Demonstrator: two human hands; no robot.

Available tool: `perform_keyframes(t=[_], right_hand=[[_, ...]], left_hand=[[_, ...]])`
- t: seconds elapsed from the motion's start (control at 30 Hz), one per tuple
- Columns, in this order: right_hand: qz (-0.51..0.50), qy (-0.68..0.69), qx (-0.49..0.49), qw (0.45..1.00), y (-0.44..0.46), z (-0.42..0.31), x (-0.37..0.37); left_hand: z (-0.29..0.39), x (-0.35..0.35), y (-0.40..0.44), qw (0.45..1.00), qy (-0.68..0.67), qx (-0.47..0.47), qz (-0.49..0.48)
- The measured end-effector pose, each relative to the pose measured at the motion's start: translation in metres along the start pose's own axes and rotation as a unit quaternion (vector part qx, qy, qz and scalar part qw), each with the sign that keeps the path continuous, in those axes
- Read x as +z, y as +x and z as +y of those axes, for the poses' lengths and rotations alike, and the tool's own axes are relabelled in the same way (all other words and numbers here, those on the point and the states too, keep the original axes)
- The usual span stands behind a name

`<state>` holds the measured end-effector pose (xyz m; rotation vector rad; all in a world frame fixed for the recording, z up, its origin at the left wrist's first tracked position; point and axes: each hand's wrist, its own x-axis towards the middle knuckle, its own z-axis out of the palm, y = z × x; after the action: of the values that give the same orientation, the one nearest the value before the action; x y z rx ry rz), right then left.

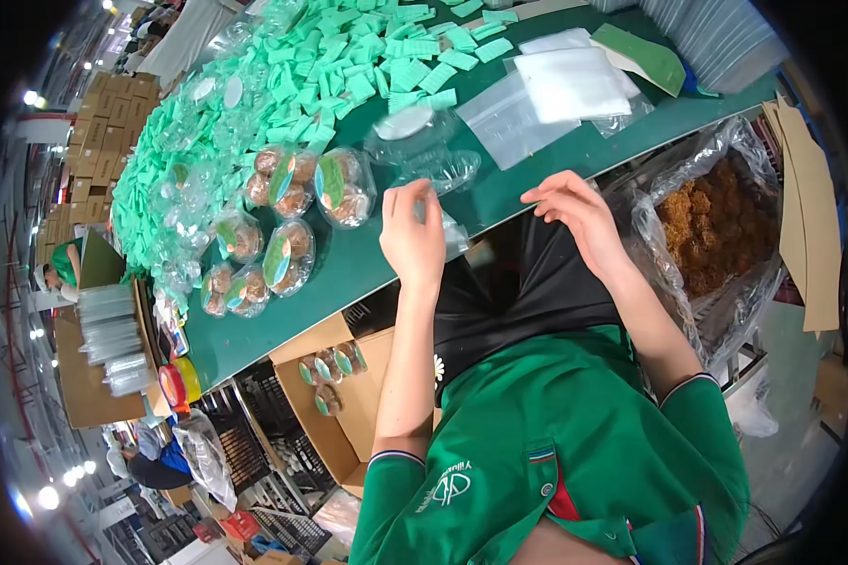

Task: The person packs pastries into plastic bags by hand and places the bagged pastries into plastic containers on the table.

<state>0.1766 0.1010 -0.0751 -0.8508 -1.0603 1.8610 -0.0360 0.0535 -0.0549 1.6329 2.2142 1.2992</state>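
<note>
My left hand [413,235] is over the table's near edge, its fingers curled. Its fingertips come close to an open clear plastic clamshell [415,141], which looks blurred; whether they touch it I cannot tell. A bit of clear plastic [455,235] shows beside the wrist. My right hand [575,218] is raised just off the table edge, fingers stretched towards the left, with nothing plainly held. Left of my left hand stand several filled clear containers [346,188] with brown round contents and green oval labels.
A heap of small green packets [349,71] and clear shells covers the back left of the green table [349,273]. Clear plastic bags [570,85] lie at the back right. A plastic-lined bin of brown pieces [716,226] is at right; a cardboard box [363,405] with filled containers is below left.
</note>
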Motion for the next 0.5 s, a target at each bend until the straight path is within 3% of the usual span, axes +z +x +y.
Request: perform_keyframes(t=[0.13,0.33,0.37,0.4,0.43,0.5], right_hand=[[0.014,-0.012,0.012,1.000,-0.003,0.000,-0.004],[0.032,-0.052,-0.028,0.998,-0.007,0.001,-0.006],[0.030,-0.061,-0.039,0.997,-0.007,0.000,-0.002],[0.020,-0.043,-0.051,0.998,-0.009,-0.001,0.005],[-0.005,-0.036,-0.073,0.997,-0.011,-0.004,0.017],[-0.077,-0.053,-0.069,0.993,-0.016,-0.015,0.039]], left_hand=[[-0.001,0.005,-0.009,0.998,0.046,-0.002,-0.033],[0.004,-0.026,-0.022,0.999,-0.033,-0.016,0.034],[0.005,-0.031,-0.023,0.994,-0.090,-0.041,0.050],[0.013,-0.037,-0.023,0.964,-0.234,-0.124,0.042],[0.022,-0.042,-0.022,0.906,-0.370,-0.204,0.034],[0.028,-0.044,-0.019,0.890,-0.416,-0.184,0.034]])
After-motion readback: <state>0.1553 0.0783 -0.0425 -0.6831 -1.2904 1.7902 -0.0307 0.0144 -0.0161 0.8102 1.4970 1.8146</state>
